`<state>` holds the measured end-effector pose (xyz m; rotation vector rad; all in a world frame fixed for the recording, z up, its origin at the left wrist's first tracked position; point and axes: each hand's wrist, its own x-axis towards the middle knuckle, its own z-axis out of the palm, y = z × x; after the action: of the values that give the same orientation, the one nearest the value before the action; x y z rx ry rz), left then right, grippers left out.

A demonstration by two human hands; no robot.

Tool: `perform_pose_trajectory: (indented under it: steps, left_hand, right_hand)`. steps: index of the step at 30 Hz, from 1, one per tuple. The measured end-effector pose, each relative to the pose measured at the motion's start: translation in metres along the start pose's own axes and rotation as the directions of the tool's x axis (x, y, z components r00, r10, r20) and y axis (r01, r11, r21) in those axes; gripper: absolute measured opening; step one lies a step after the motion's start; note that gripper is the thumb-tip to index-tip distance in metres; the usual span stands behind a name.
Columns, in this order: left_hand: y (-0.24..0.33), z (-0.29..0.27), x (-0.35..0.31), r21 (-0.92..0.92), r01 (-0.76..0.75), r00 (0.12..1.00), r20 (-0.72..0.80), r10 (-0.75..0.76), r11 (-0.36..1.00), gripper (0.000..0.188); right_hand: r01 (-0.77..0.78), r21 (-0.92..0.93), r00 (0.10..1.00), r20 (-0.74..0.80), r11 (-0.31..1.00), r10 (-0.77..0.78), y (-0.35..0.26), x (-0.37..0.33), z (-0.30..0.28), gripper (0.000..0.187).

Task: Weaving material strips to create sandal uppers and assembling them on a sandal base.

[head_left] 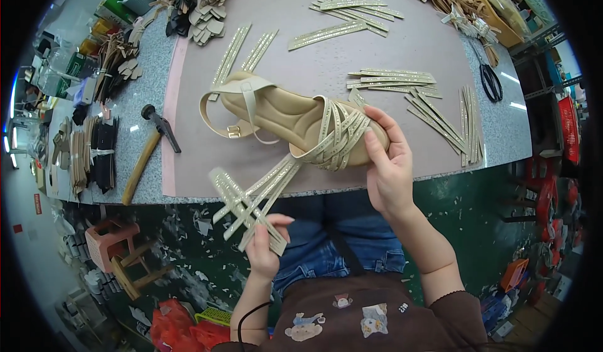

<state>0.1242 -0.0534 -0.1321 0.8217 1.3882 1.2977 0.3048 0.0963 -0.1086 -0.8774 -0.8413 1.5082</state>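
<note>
In my right hand (388, 167) is a beige sandal (282, 110), gripped at the toe with the thumb on top near the straps. Its sole is padded, crossed gold studded bands cover the forefoot, and a pale ankle strap (250, 101) with a buckle loops at the heel on the left. My left hand (267, 245) pinches a piece of interlaced gold studded straps (251, 202) in front of the table edge. The far ends of this piece reach the sandal's near side; I cannot tell whether they are joined to it.
Bundles of gold studded strips (396, 81) lie spread over the grey mat (251, 145). A hammer (147, 151) rests at the left, black-handled scissors (490, 83) at the right. Tied strap bundles (102, 154) line the left side; a pink stool (110, 242) stands on the floor.
</note>
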Motion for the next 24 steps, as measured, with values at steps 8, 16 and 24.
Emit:
perform_pose_trajectory:
  steps: [8,16,24]
  left_hand:
    - [0.000,0.004,0.002,-0.169,-0.424,0.856,0.247,0.454,0.890,0.048]
    - [0.017,0.057,0.013,-0.091,-0.326,0.901,0.270,0.338,0.941,0.033]
    - [0.030,0.084,0.013,0.016,-0.128,0.984,0.131,0.125,0.992,0.026]
  right_hand:
    - [0.382,-0.781,0.915,0.246,0.494,-0.319,-0.005,0.014,-0.027,0.041]
    - [0.338,-0.455,0.871,0.482,0.824,-0.091,-0.073,-0.012,-0.025,0.031]
    - [-0.243,-0.177,0.924,0.257,0.954,0.283,-0.047,-0.042,-0.031,0.016]
